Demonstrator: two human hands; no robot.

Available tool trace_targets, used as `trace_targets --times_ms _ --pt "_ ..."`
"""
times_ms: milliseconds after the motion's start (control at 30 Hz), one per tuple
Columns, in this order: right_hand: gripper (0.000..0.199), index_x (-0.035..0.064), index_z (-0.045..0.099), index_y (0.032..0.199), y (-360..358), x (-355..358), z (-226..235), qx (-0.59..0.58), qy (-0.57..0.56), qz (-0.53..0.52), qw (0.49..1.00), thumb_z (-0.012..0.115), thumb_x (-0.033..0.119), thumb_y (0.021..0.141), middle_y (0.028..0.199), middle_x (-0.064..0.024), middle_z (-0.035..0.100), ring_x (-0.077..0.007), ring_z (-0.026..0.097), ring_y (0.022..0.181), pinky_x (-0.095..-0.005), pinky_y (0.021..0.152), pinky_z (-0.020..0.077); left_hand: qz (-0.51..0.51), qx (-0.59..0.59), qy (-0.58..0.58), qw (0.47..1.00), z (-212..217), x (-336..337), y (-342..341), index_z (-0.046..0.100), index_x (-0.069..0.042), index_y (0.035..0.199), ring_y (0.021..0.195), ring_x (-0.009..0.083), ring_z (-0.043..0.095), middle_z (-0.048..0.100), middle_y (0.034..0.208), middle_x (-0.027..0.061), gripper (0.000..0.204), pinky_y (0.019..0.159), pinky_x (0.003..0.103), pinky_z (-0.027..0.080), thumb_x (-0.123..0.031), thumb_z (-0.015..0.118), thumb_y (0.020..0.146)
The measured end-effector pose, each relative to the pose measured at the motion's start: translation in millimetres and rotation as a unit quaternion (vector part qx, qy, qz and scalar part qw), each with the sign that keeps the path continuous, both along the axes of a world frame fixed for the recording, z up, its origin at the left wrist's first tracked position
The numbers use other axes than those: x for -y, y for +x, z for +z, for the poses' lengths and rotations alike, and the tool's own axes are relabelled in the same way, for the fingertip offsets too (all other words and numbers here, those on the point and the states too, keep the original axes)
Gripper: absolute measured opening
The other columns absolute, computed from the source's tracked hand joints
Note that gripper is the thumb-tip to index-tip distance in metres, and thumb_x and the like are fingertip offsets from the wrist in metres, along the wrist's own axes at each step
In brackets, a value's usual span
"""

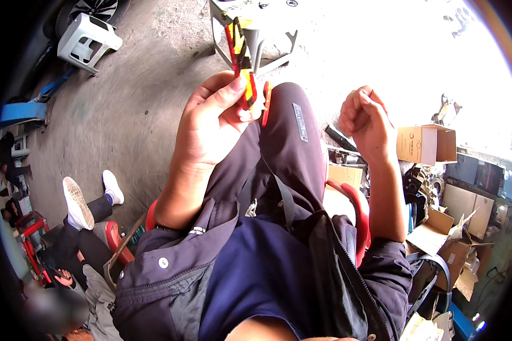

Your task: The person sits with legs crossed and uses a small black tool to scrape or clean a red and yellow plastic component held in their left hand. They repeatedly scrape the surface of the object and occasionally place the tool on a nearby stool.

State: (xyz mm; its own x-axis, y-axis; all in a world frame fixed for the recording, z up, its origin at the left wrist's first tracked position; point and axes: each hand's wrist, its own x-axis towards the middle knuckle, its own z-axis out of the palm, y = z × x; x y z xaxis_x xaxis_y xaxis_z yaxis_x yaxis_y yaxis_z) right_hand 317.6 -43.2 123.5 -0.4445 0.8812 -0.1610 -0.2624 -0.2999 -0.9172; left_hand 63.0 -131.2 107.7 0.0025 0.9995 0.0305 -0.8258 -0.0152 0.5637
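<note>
My left hand point(210, 122) grips the red and yellow handles of a pair of pliers point(240, 57), whose jaws point up and away from me, above my dark trouser leg point(293, 148). The thumb presses on one handle. My right hand point(365, 122) is raised to the right of my knee with its fingers curled in a loose fist, and I cannot see anything in it. I am sitting on a red seat point(355, 213), in a dark blue jacket.
A grey metal stand point(256, 28) is on the concrete floor ahead, and a white plastic stool point(88, 40) at upper left. Open cardboard boxes point(424, 145) and clutter fill the right side. Another person sits at lower left, white shoes point(79, 202) stretched out.
</note>
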Motion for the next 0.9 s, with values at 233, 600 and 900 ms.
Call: trace_targets --times_ms 233,600,900 --pt "0.036 0.0136 0.029 0.066 41.3 -34.0 -38.4 0.073 -0.029 -0.11 0.991 0.049 0.02 0.096 0.057 -0.0019 0.034 -0.0104 0.03 0.047 -0.0262 0.043 0.0228 -0.011 0.011 -0.02 1.0 -13.2 -8.4 1.2 0.065 -0.001 0.104 0.069 0.0138 0.046 0.055 0.077 0.005 0.018 0.066 0.028 0.037 -0.013 0.053 0.099" --pt "0.036 0.0045 0.067 0.073 132.0 -83.9 -126.9 0.537 0.205 -0.184 0.797 0.054 0.032 0.092 0.064 -0.0022 0.061 -0.0102 0.051 0.06 -0.028 0.057 0.0395 0.016 -0.004 -0.056 0.998 -20.6 -16.1 -6.0 0.061 0.0 0.102 0.068 0.013 0.043 0.051 0.075 0.0033 0.02 0.065 0.028 0.035 -0.015 0.049 0.1" --pt "0.027 0.0045 0.063 0.122 68.3 -75.2 -123.8 0.459 0.127 0.028 0.879 0.057 0.009 0.095 0.098 -0.0083 0.066 -0.0103 0.057 0.082 -0.0272 0.076 0.0497 0.109 -0.265 -0.073 0.955 -38.1 -16.4 -8.8 0.064 0.002 0.101 0.072 0.0081 0.055 0.066 0.086 0.0054 0.016 0.066 0.021 0.043 -0.013 0.061 0.096"
